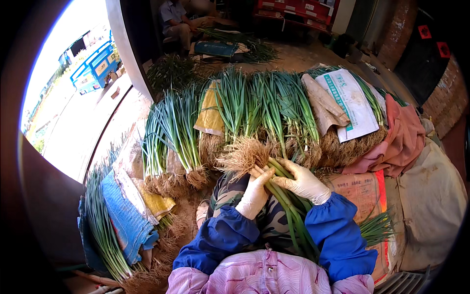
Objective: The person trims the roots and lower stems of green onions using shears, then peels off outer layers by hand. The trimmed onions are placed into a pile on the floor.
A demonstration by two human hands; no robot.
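In light-coloured gloves, both my hands hold a bunch of green onions [288, 205] above my lap. Its brown, tangled roots [245, 156] point away from me, and its green leaves run back under my right forearm. My left hand [255, 194] grips the pale stems just below the roots, thumb on top. On the other side my right hand [304, 182] has its fingers across the stems. Beyond the held roots, a row of green onion bundles [235, 99] lies with roots towards me. My right sleeve partly hides the leaf ends.
More onions [106, 224] lie at my left, partly under a blue woven sack [125, 213]. A white printed sack [347, 103] and reddish cloth [400, 136] cover the right end of the row. A person [178, 22] sits at the back, near a red vehicle [293, 13].
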